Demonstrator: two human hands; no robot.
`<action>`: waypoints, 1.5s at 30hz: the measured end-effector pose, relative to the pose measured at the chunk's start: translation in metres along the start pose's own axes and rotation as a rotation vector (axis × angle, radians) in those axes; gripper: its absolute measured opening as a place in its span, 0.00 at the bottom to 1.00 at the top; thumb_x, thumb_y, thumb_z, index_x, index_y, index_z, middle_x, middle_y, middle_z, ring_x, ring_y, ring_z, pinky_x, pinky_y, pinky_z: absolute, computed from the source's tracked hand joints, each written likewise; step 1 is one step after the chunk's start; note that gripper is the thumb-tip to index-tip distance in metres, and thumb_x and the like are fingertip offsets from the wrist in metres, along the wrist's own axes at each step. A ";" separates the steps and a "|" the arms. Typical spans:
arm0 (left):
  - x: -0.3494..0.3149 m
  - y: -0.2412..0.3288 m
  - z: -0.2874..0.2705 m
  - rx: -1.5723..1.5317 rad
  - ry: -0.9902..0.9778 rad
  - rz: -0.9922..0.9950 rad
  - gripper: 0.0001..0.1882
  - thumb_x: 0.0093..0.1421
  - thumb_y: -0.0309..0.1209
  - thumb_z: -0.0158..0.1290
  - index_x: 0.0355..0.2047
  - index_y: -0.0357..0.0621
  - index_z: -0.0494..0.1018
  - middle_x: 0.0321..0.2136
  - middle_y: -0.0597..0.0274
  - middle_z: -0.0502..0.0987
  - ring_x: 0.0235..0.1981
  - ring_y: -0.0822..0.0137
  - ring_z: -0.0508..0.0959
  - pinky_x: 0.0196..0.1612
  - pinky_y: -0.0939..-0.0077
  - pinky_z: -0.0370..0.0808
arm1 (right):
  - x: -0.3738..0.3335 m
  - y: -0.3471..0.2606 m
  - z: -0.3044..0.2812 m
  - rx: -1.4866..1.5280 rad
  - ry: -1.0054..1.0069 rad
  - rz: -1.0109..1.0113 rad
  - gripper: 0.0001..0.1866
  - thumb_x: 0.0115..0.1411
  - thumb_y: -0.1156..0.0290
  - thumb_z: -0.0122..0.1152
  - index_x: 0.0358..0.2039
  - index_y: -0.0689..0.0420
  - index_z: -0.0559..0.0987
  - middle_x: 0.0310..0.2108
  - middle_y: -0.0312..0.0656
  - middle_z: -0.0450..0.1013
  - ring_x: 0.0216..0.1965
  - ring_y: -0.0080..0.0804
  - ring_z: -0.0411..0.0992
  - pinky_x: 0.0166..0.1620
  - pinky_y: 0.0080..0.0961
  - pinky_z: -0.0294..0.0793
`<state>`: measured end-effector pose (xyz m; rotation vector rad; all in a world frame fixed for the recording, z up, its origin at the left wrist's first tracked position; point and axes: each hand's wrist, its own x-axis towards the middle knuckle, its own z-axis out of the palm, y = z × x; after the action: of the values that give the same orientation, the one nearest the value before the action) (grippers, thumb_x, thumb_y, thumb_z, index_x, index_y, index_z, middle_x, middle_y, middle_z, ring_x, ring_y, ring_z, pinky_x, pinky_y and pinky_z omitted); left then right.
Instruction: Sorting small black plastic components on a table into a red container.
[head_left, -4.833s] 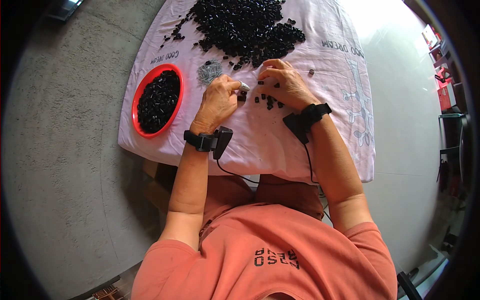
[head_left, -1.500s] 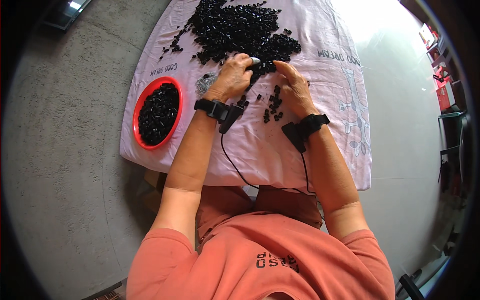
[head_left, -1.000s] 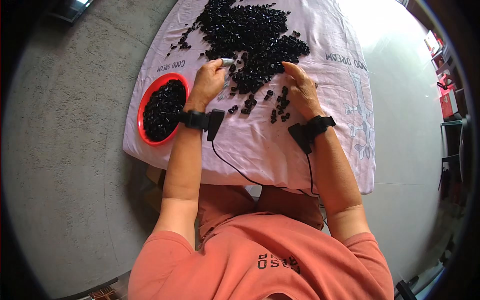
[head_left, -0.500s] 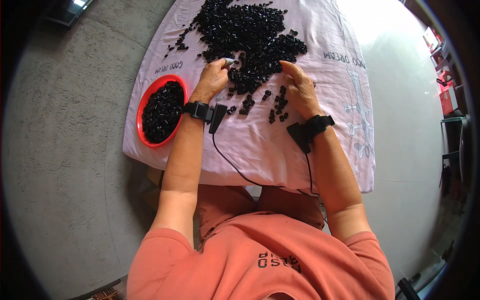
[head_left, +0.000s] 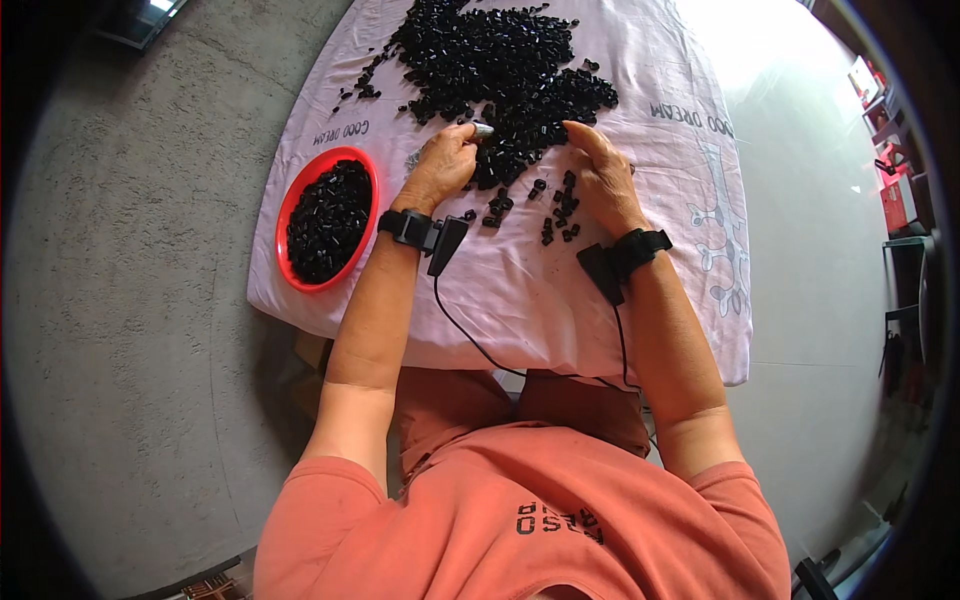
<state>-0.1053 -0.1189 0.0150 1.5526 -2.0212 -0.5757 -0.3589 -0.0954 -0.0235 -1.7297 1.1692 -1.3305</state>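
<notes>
A large heap of small black shiny plastic pieces (head_left: pixel 490 50) spreads over the far half of the cloth-covered table. My left hand (head_left: pixel 443 168) is at the heap's near left edge, fingers bent together, with a silvery covering on one fingertip. Whatever those fingers pinch is hidden. My right hand (head_left: pixel 605 180) rests at the near right edge of the heap, index finger toward the pieces and the other fingers curled under. Its grip is hidden from above. Between my hands lie several loose black pieces (head_left: pixel 560 205). A red bowl (head_left: pixel 372 215) filled with similar pieces stands left of my left wrist.
A pale pink printed cloth (head_left: pixel 520 300) covers the table, wrinkled near its front edge. Black straps with small devices sit on both wrists, and a thin black cable (head_left: pixel 470 335) runs from the left one across the cloth. Red items (head_left: pixel 897 200) stand far right.
My left hand has shifted right and slightly nearer, its fingertips now against the heap. My right hand stays almost in place.
</notes>
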 end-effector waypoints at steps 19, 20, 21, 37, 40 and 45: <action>0.013 0.000 -0.011 0.009 0.029 0.012 0.20 0.62 0.20 0.40 0.52 0.37 0.75 0.43 0.55 0.82 0.46 0.65 0.79 0.54 0.73 0.74 | 0.001 0.001 0.001 0.005 0.043 -0.069 0.27 0.53 0.88 0.46 0.54 0.59 0.75 0.49 0.51 0.75 0.52 0.47 0.75 0.56 0.34 0.73; 0.014 0.003 -0.009 0.040 0.015 0.015 0.20 0.61 0.20 0.40 0.52 0.37 0.75 0.43 0.54 0.82 0.47 0.64 0.80 0.54 0.72 0.74 | 0.001 0.000 0.001 0.006 0.045 -0.058 0.27 0.53 0.88 0.46 0.54 0.59 0.75 0.48 0.51 0.75 0.51 0.47 0.75 0.56 0.34 0.73; 0.016 0.002 -0.007 0.031 0.014 0.027 0.21 0.61 0.20 0.40 0.52 0.37 0.75 0.44 0.53 0.82 0.47 0.63 0.80 0.54 0.72 0.74 | 0.000 0.000 0.000 0.007 0.046 -0.047 0.26 0.54 0.88 0.46 0.54 0.59 0.75 0.48 0.51 0.75 0.51 0.47 0.75 0.56 0.34 0.73; 0.012 0.007 -0.009 0.140 0.015 0.010 0.19 0.62 0.27 0.43 0.52 0.42 0.75 0.41 0.52 0.82 0.46 0.56 0.81 0.51 0.66 0.75 | 0.000 -0.002 0.000 -0.006 0.050 -0.047 0.26 0.54 0.87 0.47 0.54 0.59 0.76 0.49 0.50 0.75 0.52 0.46 0.75 0.55 0.35 0.74; 0.012 0.006 -0.011 0.233 -0.018 -0.055 0.18 0.62 0.28 0.45 0.51 0.44 0.76 0.40 0.51 0.82 0.44 0.55 0.82 0.48 0.64 0.75 | 0.000 -0.004 0.000 -0.002 0.044 -0.041 0.26 0.54 0.87 0.47 0.53 0.59 0.76 0.49 0.51 0.75 0.52 0.46 0.75 0.55 0.35 0.74; 0.008 0.004 -0.025 0.307 -0.022 -0.151 0.17 0.61 0.28 0.45 0.47 0.45 0.78 0.37 0.50 0.82 0.40 0.54 0.82 0.44 0.64 0.75 | 0.000 -0.003 -0.002 -0.018 0.047 -0.033 0.27 0.53 0.88 0.46 0.53 0.60 0.75 0.49 0.51 0.75 0.51 0.48 0.75 0.54 0.35 0.74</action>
<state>-0.0940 -0.1257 0.0377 1.8969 -2.0967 -0.3502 -0.3604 -0.0942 -0.0204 -1.7467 1.1868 -1.3913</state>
